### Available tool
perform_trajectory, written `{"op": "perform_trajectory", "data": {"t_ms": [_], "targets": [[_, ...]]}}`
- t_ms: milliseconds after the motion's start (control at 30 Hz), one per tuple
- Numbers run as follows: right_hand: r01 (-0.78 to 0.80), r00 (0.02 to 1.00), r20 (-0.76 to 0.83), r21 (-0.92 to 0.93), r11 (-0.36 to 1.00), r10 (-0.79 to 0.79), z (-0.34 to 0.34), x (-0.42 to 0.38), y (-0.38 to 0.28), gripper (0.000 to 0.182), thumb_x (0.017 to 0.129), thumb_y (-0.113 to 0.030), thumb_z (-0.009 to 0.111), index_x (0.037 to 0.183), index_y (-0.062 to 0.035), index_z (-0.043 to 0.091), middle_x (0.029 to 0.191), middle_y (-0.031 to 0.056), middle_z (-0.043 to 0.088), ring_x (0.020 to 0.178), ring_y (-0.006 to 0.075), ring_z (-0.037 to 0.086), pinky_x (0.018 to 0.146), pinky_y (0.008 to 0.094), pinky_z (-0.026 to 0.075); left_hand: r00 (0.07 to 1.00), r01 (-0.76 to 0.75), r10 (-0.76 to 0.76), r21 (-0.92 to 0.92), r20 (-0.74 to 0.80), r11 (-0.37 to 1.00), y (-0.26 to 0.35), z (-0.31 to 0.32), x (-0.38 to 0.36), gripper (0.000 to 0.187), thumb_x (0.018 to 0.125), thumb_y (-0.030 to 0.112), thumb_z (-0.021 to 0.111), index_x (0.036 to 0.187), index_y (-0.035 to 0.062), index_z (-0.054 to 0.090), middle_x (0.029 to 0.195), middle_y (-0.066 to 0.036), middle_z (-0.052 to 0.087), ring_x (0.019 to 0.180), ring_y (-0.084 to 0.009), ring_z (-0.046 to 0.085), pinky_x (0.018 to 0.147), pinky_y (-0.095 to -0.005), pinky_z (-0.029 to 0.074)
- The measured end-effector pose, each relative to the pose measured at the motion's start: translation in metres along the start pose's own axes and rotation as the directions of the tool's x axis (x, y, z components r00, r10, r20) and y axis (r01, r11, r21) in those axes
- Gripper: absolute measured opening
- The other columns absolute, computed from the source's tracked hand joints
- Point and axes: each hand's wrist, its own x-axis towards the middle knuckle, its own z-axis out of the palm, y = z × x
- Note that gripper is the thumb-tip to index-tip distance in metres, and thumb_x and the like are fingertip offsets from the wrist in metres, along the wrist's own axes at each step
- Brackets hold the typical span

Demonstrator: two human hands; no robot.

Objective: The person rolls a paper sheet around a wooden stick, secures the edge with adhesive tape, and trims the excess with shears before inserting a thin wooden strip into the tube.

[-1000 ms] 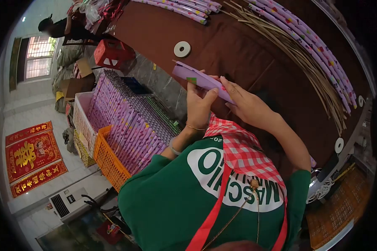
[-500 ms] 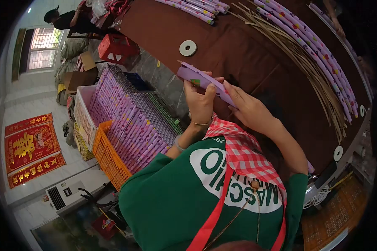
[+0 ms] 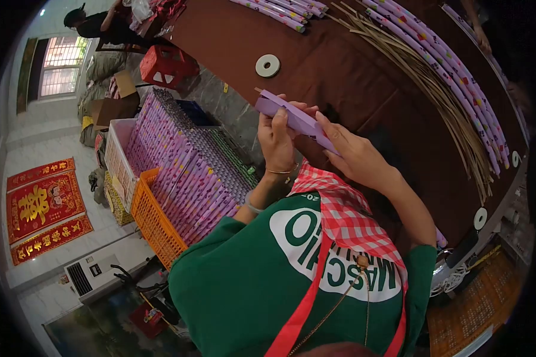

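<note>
Head view: left hand (image 3: pixel 278 140) and right hand (image 3: pixel 354 156) both grip the purple paper strip (image 3: pixel 295 119) over the bench (image 3: pixel 363 77); best kept taut, edges aligned.

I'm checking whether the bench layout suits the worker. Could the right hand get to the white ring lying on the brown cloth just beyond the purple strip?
Probably yes. The white ring lies in the open on the brown cloth, nothing over it, but the right hand grips the purple strip with the left hand.
</note>
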Motion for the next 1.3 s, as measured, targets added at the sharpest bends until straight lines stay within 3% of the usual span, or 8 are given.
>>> {"op": "perform_trajectory", "data": {"t_ms": [167, 233, 367, 567, 633, 767, 933, 1300], "targets": [[0.017, 1.000, 0.013, -0.012, 1.000, -0.017, 0.001, -0.003, 0.002, 0.071, 0.078, -0.008, 0.058, 0.138, -0.0054, 0.020, 0.110, 0.0199, 0.050, 0.088, 0.0346, 0.057, 0.069, 0.0378, 0.050, 0.996, -0.084, 0.085, 0.041, -0.035, 0.996, -0.001, -0.004, 0.006, 0.028, 0.090, 0.013, 0.039, 0.113, -0.0039, 0.035, 0.096, -0.018, 0.055, 0.087, -0.0345, 0.060, 0.080, -0.0432, 0.050], [-0.031, 0.999, 0.009, 0.050, 0.998, 0.030, 0.001, -0.005, 0.000, 0.071, 0.078, -0.008, 0.058, 0.138, -0.0060, 0.020, 0.110, 0.0196, 0.050, 0.087, 0.0344, 0.057, 0.069, 0.0372, 0.050, 0.997, -0.072, 0.071, 0.093, 0.012, 0.993, -0.003, -0.010, 0.006, 0.029, 0.091, 0.014, 0.040, 0.113, -0.0025, 0.032, 0.096, -0.017, 0.055, 0.085, -0.0303, 0.062, 0.074, -0.0382, 0.052], [-0.007, 1.000, -0.021, 0.059, 0.998, 0.008, 0.004, -0.007, 0.002, 0.072, 0.077, -0.007, 0.059, 0.138, -0.0062, 0.020, 0.109, 0.0193, 0.050, 0.087, 0.0344, 0.057, 0.069, 0.0371, 0.050, 0.997, -0.073, 0.072, 0.095, 0.016, 0.993, -0.004, -0.010, 0.005, 0.030, 0.090, 0.013, 0.040, 0.114, -0.0023, 0.031, 0.096, -0.016, 0.054, 0.084, -0.0299, 0.062, 0.074, -0.0384, 0.052], [-0.078, 0.991, 0.113, 0.085, 0.993, 0.068, -0.006, -0.010, -0.004, 0.071, 0.076, -0.004, 0.059, 0.137, -0.0031, 0.022, 0.118, 0.0232, 0.048, 0.098, 0.0373, 0.054, 0.079, 0.0380, 0.047, 0.986, -0.144, 0.147, -0.044, 0.077, 0.989, -0.004, -0.012, 0.010, 0.027, 0.084, 0.005, 0.041, 0.110, -0.0023, 0.039, 0.091, -0.014, 0.052, 0.081, -0.0300, 0.060, 0.076, -0.0409, 0.051], [-0.071, 0.995, 0.074, 0.077, 0.995, 0.065, -0.005, -0.010, -0.004, 0.071, 0.076, -0.004, 0.059, 0.137, -0.0031, 0.022, 0.117, 0.0230, 0.049, 0.098, 0.0371, 0.055, 0.080, 0.0380, 0.047, 0.987, -0.110, 0.130, -0.198, 0.094, 0.974, -0.005, -0.011, 0.012, 0.031, 0.079, 0.000, 0.041, 0.110, -0.0007, 0.040, 0.090, -0.012, 0.049, 0.081, -0.0262, 0.057, 0.077, -0.0409, 0.050], [-0.079, 0.996, 0.060, 0.103, 0.992, 0.073, -0.005, -0.012, -0.004, 0.071, 0.077, -0.004, 0.059, 0.137, -0.0031, 0.022, 0.120, 0.0234, 0.047, 0.101, 0.0368, 0.054, 0.081, 0.0379, 0.047, 0.989, -0.057, 0.092, -0.280, 0.113, 0.958, -0.002, -0.012, 0.013, 0.030, 0.079, -0.001, 0.042, 0.108, 0.0029, 0.040, 0.091, -0.009, 0.047, 0.082, -0.0228, 0.055, 0.077, -0.0385, 0.049], [-0.009, 1.000, -0.004, 0.093, 0.996, 0.010, -0.002, -0.013, -0.003, 0.076, 0.076, -0.003, 0.059, 0.139, -0.0075, 0.017, 0.110, 0.0209, 0.051, 0.090, 0.0358, 0.057, 0.073, 0.0381, 0.049, 0.981, 0.094, -0.004, -0.450, 0.196, 0.888, -0.002, -0.019, 0.017, 0.032, 0.072, -0.002, 0.046, 0.103, 0.0063, 0.043, 0.089, -0.005, 0.046, 0.086, -0.0183, 0.048, 0.084, -0.0384, 0.043], [-0.029, 0.999, -0.018, 0.130, 0.991, 0.031, 0.001, -0.015, 0.002, 0.077, 0.076, -0.001, 0.058, 0.139, -0.0088, 0.016, 0.111, 0.0209, 0.051, 0.091, 0.0356, 0.057, 0.074, 0.0381, 0.049, 0.943, 0.213, -0.023, -0.547, 0.333, 0.810, -0.004, -0.026, 0.020, 0.032, 0.073, 0.001, 0.045, 0.105, 0.0036, 0.042, 0.092, -0.007, 0.044, 0.092, -0.0205, 0.044, 0.095, -0.0403, 0.033]]}}
